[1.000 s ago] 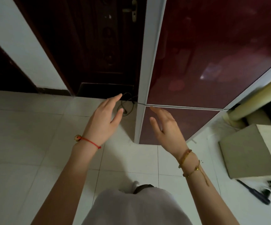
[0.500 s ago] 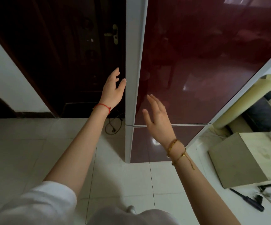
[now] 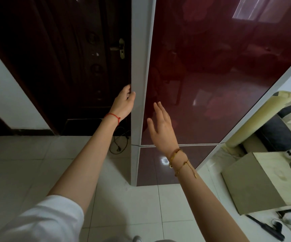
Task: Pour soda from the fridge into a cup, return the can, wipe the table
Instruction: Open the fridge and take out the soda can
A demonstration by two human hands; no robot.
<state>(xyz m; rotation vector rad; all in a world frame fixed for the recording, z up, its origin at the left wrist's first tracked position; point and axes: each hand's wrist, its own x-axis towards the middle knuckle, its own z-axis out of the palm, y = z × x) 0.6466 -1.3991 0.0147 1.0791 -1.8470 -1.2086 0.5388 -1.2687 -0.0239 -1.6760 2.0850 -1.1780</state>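
At fridge (image 3: 211, 75) edge, L hand (image 3: 124, 102) gripping it w/ fingertips hidden, R hand (image 3: 161, 127) spread.

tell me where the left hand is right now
In the head view the left hand is left of centre, fingers curled round the fridge door's white left edge, beside the dark wooden door.

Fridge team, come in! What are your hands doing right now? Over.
Left hand grips the white edge of the upper fridge door. Right hand open, hovering by the red front. Door shut, no can in sight.
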